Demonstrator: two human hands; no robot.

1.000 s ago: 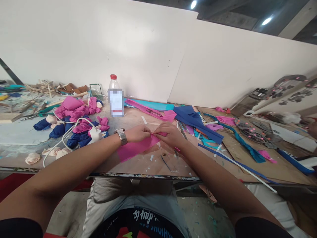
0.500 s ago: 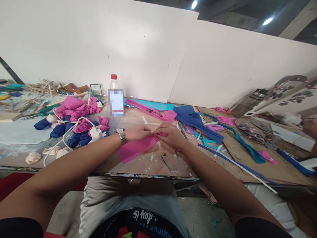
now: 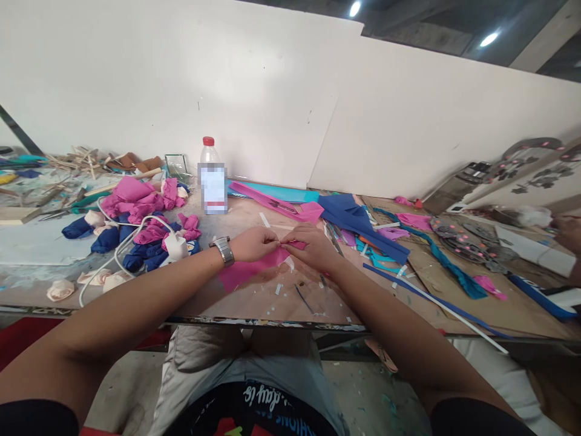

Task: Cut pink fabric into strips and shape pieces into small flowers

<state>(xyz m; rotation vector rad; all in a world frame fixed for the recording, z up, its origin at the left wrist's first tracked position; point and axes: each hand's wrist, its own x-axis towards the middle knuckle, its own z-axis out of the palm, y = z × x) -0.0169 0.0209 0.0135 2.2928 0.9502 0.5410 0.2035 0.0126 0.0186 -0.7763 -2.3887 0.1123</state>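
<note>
My left hand (image 3: 254,243) and my right hand (image 3: 311,247) meet at the middle of the worktable, fingertips together. Both pinch the far end of a pink fabric strip (image 3: 247,271), which trails back towards me and to the left over the table top. A metal wristwatch (image 3: 223,249) sits on my left wrist. More pink fabric (image 3: 309,212) lies just beyond my right hand.
A red-capped plastic bottle (image 3: 212,179) stands behind my hands. Pink and blue fabric rolls (image 3: 136,224) and a white cable (image 3: 118,249) lie at left. Blue fabric (image 3: 358,221), teal strips and scraps spread right. Another person's hand (image 3: 569,229) shows at the far right edge.
The pink strip has been drawn in and looks shorter and narrower under my hands. My hands stay almost in place.
</note>
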